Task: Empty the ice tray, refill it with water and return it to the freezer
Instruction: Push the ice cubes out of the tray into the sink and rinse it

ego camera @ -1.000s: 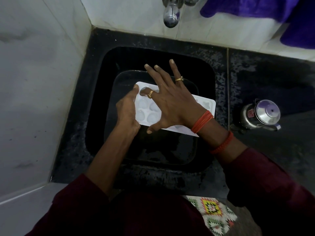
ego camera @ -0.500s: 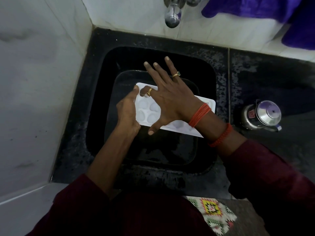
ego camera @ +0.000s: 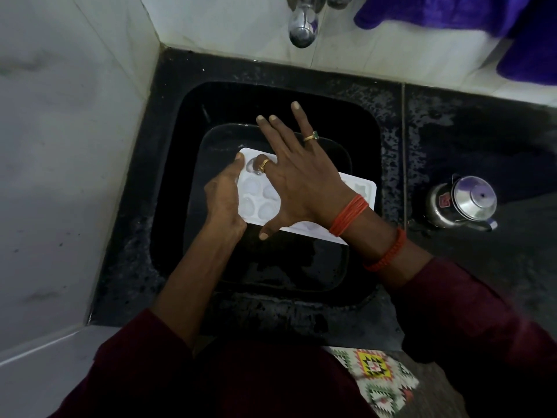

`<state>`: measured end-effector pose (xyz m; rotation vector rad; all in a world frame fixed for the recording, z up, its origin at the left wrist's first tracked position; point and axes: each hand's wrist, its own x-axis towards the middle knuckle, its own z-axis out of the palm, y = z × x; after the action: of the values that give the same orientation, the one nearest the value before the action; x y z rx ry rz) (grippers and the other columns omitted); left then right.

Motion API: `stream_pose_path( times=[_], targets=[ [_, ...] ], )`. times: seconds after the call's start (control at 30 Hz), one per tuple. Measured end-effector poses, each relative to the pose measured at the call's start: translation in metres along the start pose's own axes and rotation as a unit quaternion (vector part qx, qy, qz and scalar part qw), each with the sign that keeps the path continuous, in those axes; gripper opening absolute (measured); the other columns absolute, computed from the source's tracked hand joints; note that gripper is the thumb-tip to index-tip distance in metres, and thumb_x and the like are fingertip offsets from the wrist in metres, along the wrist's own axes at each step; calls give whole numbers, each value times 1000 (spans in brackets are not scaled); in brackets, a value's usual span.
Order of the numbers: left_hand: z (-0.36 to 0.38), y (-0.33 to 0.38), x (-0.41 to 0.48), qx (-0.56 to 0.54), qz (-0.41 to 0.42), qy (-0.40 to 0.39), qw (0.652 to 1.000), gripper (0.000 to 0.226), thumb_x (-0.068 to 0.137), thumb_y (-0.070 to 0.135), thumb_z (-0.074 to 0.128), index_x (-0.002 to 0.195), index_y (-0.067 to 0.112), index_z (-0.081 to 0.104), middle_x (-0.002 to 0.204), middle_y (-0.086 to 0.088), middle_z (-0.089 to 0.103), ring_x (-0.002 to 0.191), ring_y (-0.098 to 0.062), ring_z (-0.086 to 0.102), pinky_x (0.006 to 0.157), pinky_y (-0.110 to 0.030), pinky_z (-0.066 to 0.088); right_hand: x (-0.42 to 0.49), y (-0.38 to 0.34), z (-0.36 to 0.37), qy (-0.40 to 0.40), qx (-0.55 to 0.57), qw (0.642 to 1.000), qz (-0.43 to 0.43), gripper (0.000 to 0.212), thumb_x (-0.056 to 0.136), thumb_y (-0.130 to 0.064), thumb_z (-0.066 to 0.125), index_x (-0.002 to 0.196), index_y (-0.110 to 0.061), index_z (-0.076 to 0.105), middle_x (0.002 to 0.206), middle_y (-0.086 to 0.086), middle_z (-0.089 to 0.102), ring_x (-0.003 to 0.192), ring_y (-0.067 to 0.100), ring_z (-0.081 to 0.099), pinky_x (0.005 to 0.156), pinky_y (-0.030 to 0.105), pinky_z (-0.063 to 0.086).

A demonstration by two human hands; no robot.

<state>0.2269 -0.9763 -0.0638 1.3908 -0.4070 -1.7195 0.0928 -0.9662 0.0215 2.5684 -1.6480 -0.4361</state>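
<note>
- A white plastic ice tray (ego camera: 366,194) with rounded cells is held level over a black rectangular tub (ego camera: 301,273). The tub sits inside a black square sink (ego camera: 361,122).
- The tray lies aslant, its left end farther from the person and its right end nearer the sink's right wall.
- The left hand (ego camera: 223,200) grips the tray's left short end. Its thumb lies along the top edge up to the far corner, and the other fingers are curled out of sight beneath.
- The right hand (ego camera: 301,185) lies palm down across the middle of the tray and hides most of the cells.
- Its fingers (ego camera: 297,116) are spread wide. Three reach straight past the tray's far edge, and the thumb points back over the near edge.
- The index finger, which wears a gold ring, is bent down into a cell at the far left corner.
- Four cells show between the two hands. Whether they hold ice cannot be told.
- Orange threads (ego camera: 349,214) wrap the right wrist, with an orange bead band (ego camera: 388,251) just behind them. Both sleeves are dark maroon.
- A chrome tap (ego camera: 301,28) hangs over the sink's far edge from a white tiled wall.
- A small steel kettle (ego camera: 464,203) with a lid stands on the black speckled stone desk (ego camera: 452,122) to the right of the sink.
- A purple cloth (ego camera: 452,13) hangs at the upper right.
- A patterned mat (ego camera: 376,375) lies on the floor below.
</note>
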Motion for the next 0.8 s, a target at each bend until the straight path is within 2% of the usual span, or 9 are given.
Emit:
stream_pose_path(
  times=[0.07, 0.1, 0.2, 0.27, 0.37, 0.53, 0.63, 0.77, 0.8],
  targets=[
    [1, 4, -1, 7, -30, 4, 1000, 47, 88, 40, 72, 122, 7, 67, 122, -14, 72, 111, -30, 72, 95, -47, 59, -1, 0, -1, 10, 6, 1000, -4, 126, 45, -103, 51, 136, -17, 58, 164, 27, 10, 153, 42, 9, 113, 60, -22],
    [0, 5, 0, 5, -37, 2, 999, 44, 91, 37, 69, 124, 9, 67, 125, -15, 71, 114, -31, 71, 99, -49, 57, -1, 0, -1, 16, 11, 1000, -8, 122, 46, -102, 53, 133, -17, 60, 164, 26, 12, 153, 41, 11, 113, 61, -20],
    [-2, 4, 4, -11, -47, -1, 999, 52, 90, 38, 69, 132, 8, 64, 128, -15, 70, 115, -31, 70, 103, -52, 54, -1, -2, 2, 34, 23, 999, -18, 116, 46, -100, 55, 128, -19, 65, 162, 26, 20, 151, 41, 20, 118, 64, -10],
    [-3, 5, 3, -9, -46, -1, 999, 53, 89, 40, 70, 131, 8, 65, 128, -14, 71, 115, -31, 70, 102, -51, 55, -1, -2, 6, 52, 38, 998, -20, 114, 48, -99, 57, 128, -18, 65, 162, 25, 24, 149, 40, 26, 119, 63, -10],
    [-4, 8, 3, -2, -33, 7, 999, 41, 91, 40, 69, 121, 11, 67, 120, -10, 73, 112, -28, 71, 98, -47, 58, -2, -2, 9, 74, 58, 995, -15, 112, 50, -97, 58, 129, -17, 65, 161, 24, 26, 147, 39, 32, 117, 60, -15],
    [-5, 8, 3, 1, -25, 10, 1000, 26, 94, 36, 68, 110, 15, 67, 112, -7, 73, 104, -24, 72, 94, -43, 59, -3, -2, 11, 82, 47, 995, -15, 114, 51, -101, 53, 129, -19, 65, 162, 23, 26, 147, 39, 32, 120, 65, -5],
    [-5, 6, 0, 3, -25, 13, 1000, 35, 90, 39, 72, 115, 14, 68, 121, -11, 72, 111, -28, 71, 100, -48, 56, -3, -1, 9, 74, 29, 997, -17, 117, 49, -103, 50, 131, -21, 64, 163, 22, 23, 149, 40, 27, 121, 63, -5],
    [-4, 1, -4, 20, -2, -31, 999, 81, 75, 58, 72, 131, 1, 63, 132, -23, 65, 122, -39, 64, 105, -56, 51, -4, 0, 6, 52, 14, 998, -8, 123, 47, -103, 48, 137, -20, 59, 165, 23, 14, 151, 41, 20, 121, 60, -10],
    [-3, 1, -6, 28, 4, -33, 999, 83, 76, 58, 70, 132, -2, 61, 132, -26, 64, 122, -41, 63, 104, -55, 52, -4, 0, 5, 48, 9, 999, -9, 124, 47, -104, 47, 138, -20, 58, 165, 24, 12, 151, 41, 18, 120, 59, -12]
  ],
)
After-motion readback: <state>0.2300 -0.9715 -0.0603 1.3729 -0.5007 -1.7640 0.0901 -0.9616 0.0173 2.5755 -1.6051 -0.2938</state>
